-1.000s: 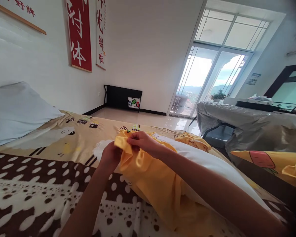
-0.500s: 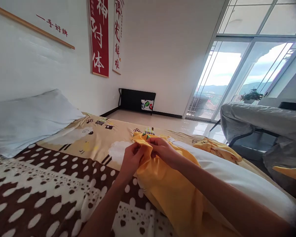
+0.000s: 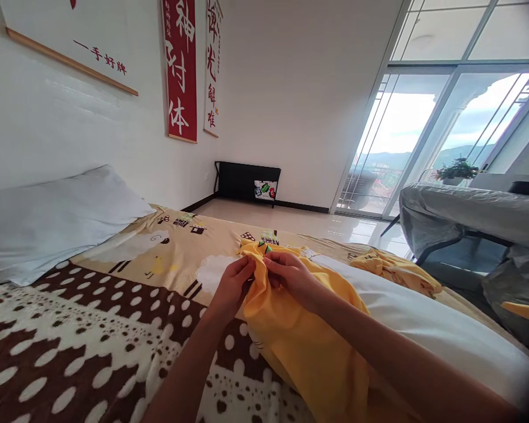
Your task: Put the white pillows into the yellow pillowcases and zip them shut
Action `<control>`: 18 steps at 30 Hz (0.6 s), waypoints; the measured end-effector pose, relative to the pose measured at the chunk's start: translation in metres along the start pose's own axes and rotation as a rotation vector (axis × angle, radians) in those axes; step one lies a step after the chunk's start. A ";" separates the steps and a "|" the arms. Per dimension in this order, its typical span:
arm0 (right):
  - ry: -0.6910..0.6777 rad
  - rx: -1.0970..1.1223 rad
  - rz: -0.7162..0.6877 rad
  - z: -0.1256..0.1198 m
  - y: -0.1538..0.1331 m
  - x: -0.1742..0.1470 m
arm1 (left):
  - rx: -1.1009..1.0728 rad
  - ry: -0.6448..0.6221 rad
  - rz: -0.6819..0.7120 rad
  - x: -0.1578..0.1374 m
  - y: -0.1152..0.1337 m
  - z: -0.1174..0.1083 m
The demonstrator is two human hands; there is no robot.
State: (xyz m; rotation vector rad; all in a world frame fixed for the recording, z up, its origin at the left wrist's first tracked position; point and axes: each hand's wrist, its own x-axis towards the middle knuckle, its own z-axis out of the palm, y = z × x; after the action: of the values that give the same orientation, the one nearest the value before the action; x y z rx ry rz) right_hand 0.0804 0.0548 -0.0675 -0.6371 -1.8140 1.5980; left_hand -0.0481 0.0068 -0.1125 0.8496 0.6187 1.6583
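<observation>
A white pillow sits at the far left of my remote feed, resting on the patterned blanket, and here I've got my left hand pinching a gathered fold of the yellow cloth. Close beside it, my right hand has the same cloth between thumb and fingers, and the cloth spreads across the blanket toward me, up against a white cushion, with a crumpled yellow bundle just beyond.
</observation>
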 end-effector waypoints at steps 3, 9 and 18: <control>-0.002 0.078 0.005 -0.001 0.005 -0.002 | 0.067 0.030 0.017 0.000 0.005 -0.003; -0.014 0.103 -0.005 0.001 0.012 0.001 | 0.293 0.155 0.165 -0.004 0.008 0.002; 0.111 -0.059 -0.078 0.015 0.011 0.000 | 0.174 0.110 0.047 -0.005 0.007 -0.003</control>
State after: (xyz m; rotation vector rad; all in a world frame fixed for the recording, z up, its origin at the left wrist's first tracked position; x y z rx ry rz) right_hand 0.0687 0.0461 -0.0792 -0.6606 -1.7876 1.4351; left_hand -0.0535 0.0005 -0.1099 0.9070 0.8349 1.7201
